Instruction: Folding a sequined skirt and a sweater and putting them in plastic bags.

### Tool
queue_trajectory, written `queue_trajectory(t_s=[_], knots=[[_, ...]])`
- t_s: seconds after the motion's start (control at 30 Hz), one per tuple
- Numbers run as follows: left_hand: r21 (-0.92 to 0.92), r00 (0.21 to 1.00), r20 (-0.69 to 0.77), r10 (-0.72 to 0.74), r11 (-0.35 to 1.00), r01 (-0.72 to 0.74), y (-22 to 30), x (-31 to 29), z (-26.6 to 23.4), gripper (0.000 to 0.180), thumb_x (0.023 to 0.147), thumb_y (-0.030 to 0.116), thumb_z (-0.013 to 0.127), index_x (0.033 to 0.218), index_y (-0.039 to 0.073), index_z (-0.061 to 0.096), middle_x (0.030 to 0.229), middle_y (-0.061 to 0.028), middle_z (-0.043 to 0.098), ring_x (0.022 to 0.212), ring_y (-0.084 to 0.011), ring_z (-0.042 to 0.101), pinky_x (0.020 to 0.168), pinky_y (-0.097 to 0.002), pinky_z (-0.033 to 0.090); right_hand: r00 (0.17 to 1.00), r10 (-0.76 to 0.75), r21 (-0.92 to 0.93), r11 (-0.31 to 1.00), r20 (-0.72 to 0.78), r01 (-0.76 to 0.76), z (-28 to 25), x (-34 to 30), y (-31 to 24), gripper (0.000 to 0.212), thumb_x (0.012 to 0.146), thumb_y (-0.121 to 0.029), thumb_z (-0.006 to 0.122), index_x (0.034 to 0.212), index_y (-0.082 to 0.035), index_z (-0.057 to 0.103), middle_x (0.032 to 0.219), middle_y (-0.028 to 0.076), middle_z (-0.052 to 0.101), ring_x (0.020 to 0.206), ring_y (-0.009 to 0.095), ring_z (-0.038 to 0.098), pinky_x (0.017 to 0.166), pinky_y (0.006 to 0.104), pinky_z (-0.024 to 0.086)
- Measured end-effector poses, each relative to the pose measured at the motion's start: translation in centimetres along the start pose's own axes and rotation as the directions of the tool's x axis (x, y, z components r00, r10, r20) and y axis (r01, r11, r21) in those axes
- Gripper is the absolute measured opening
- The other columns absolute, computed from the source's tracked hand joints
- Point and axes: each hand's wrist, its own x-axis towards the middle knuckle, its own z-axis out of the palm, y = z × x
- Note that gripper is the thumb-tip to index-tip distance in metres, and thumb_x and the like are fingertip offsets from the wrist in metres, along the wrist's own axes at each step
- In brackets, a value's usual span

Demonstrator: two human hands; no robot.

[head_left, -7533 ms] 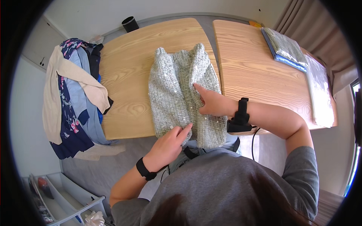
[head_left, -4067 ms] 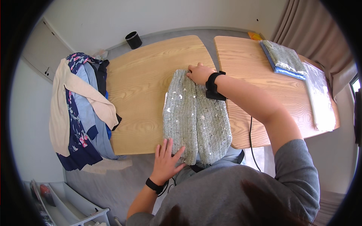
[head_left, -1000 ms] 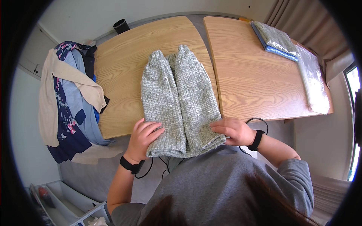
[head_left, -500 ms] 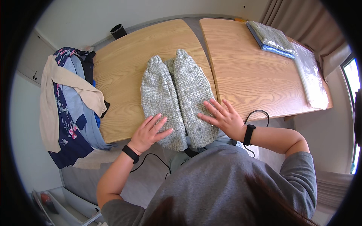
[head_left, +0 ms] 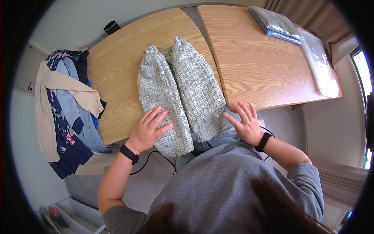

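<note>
A pale grey-green, sequined knit jacket [head_left: 198, 91] lies on the left wooden table [head_left: 119, 64], its two front halves meeting along a dark slit. Its lower end hangs over the table's near edge toward my lap. My left hand [head_left: 147, 130] rests on the lower left of the jacket, fingers spread over the cloth. Just off the jacket's lower right edge, my right hand [head_left: 246, 124] is raised with its fingers apart and nothing in them. A black band circles each wrist.
Several garments, including a beige sleeve [head_left: 72, 89] and navy floral cloth [head_left: 58, 134], drape over the left table edge. Plastic-wrapped folded clothes [head_left: 274, 23] and clear bags [head_left: 319, 66] lie on the right table [head_left: 257, 58]. A black bin [head_left: 112, 27] stands behind; a black cable [head_left: 146, 162] hangs below.
My right hand has come off the jacket and moved right. The left hand stays on the cloth. The whole view has shifted slightly.
</note>
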Motion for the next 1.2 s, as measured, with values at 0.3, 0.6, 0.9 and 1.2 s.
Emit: queue_trajectory(t_s=[0.3,0.6,0.9,1.2], knots=[[-0.074,0.999,-0.025,-0.023,0.997,0.021,0.4,-0.2,-0.1,0.047,0.079,0.006,0.055,0.124,0.021,0.054,0.136,-0.0136,0.045,0.129,-0.0356,0.04,0.103,-0.0478,0.035,0.984,-0.166,-0.109,0.981,-0.064,0.158,2.0,3.2,-0.9,0.059,0.082,-0.016,0.048,0.138,-0.034,0.041,0.144,0.002,0.04,0.132,0.019,0.039,0.11,0.0482,0.02],[-0.41,0.997,0.04,-0.064,0.909,0.075,-1.7,1.8,-3.6,0.039,0.082,0.015,0.061,0.121,0.016,0.059,0.134,-0.0113,0.049,0.123,-0.0336,0.046,0.101,-0.0457,0.037,0.857,-0.424,0.759,0.648,0.292,0.062,-2.6,9.1,2.8,0.036,0.088,-0.021,0.056,0.124,-0.015,0.055,0.135,0.006,0.051,0.133,0.026,0.037,0.111,0.0502,0.019],[-0.727,0.683,0.649,-0.336,-0.538,0.426,-10.1,5.0,-2.2,0.049,0.099,0.04,0.038,0.133,0.004,0.043,0.132,-0.0089,0.051,0.119,-0.0203,0.05,0.101,-0.0376,0.039,0.655,-0.197,0.59,-0.305,0.729,-0.748,-0.2,15.6,7.2,0.055,0.099,-0.034,0.042,0.14,0.0,0.031,0.139,0.01,0.043,0.125,0.018,0.041,0.106,0.0319,0.031],[-0.763,0.624,0.643,-0.444,-0.301,0.572,-8.4,5.1,-2.9,0.049,0.094,0.03,0.055,0.133,0.002,0.043,0.131,-0.0098,0.052,0.119,-0.0206,0.049,0.101,-0.0354,0.038,0.811,-0.006,0.805,-0.119,0.584,-0.581,-2.8,13.5,4.5,0.038,0.099,-0.02,0.045,0.131,0.001,0.043,0.126,0.008,0.054,0.115,0.014,0.049,0.1,0.0294,0.038]])
